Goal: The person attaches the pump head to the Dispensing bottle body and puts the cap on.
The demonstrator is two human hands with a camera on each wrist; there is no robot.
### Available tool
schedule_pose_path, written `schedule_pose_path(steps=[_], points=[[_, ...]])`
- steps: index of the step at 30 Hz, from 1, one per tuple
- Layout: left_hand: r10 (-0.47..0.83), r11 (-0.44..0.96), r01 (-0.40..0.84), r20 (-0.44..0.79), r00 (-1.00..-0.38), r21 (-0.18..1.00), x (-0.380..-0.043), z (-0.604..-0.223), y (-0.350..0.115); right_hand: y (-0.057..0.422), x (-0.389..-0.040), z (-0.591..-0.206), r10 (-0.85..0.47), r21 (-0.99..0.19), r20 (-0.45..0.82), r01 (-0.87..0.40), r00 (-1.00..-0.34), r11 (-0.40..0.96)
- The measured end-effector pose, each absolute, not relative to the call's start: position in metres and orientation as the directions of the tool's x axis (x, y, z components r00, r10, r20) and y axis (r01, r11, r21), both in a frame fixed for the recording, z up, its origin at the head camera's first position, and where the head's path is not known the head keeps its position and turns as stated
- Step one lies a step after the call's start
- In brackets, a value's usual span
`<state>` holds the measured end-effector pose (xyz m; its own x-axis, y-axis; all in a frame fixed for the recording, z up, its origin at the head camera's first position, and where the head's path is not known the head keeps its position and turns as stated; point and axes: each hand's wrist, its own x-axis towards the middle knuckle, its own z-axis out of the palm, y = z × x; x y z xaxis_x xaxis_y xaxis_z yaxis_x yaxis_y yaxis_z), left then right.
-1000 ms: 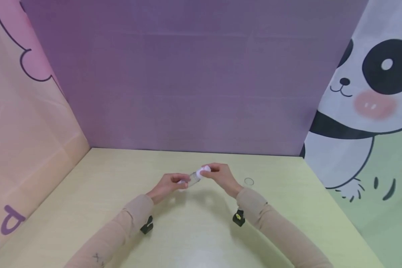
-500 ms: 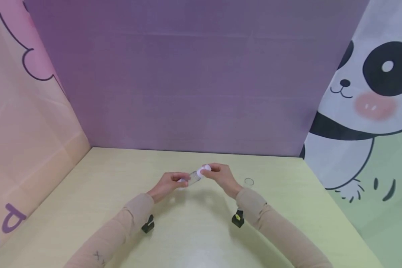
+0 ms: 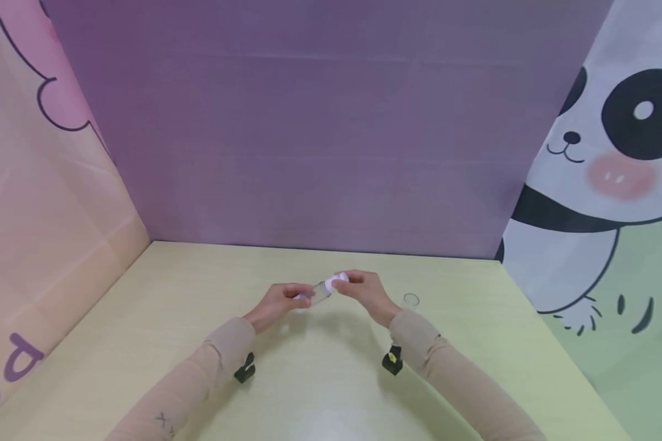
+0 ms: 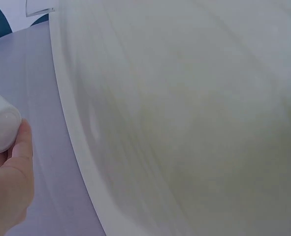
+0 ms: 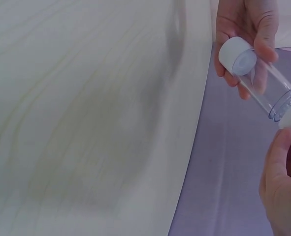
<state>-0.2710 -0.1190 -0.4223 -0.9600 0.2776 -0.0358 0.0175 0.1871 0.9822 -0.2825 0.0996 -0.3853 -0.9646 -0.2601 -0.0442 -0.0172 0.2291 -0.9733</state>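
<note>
Both hands hold a clear cylindrical bottle [image 3: 319, 294] tilted over the table, its right end higher. My left hand [image 3: 277, 304] grips the lower end, fingers and thumb around the white base [image 5: 231, 53]. At the upper end, my right hand [image 3: 367, 295] pinches the white top [image 3: 336, 282] between thumb and fingers. The right wrist view shows the see-through body [image 5: 269, 96] between the two white parts, with clear ridges at the neck beside the top. In the left wrist view the round white underside [image 4: 5, 130] faces the camera.
A transparent cup-like piece with a thin round rim [image 3: 411, 299] stands on the pale table [image 3: 243, 269], right of my right hand. A purple backdrop [image 3: 320, 153] rises behind the table. Printed cloth walls, one with a panda [image 3: 565, 257], flank it.
The hands and bottle stay almost in place. The whole head view has shifted very slightly.
</note>
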Motion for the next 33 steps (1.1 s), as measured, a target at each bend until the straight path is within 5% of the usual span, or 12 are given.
schedule_pose_path(steps=[33], points=[[0.293,0.195,0.009,-0.049,-0.955,0.981,-0.2724,-0.4246,-0.1187,0.1017,-0.2834,-0.3843,-0.339,-0.988,-0.001,-0.051,-0.941,0.144]])
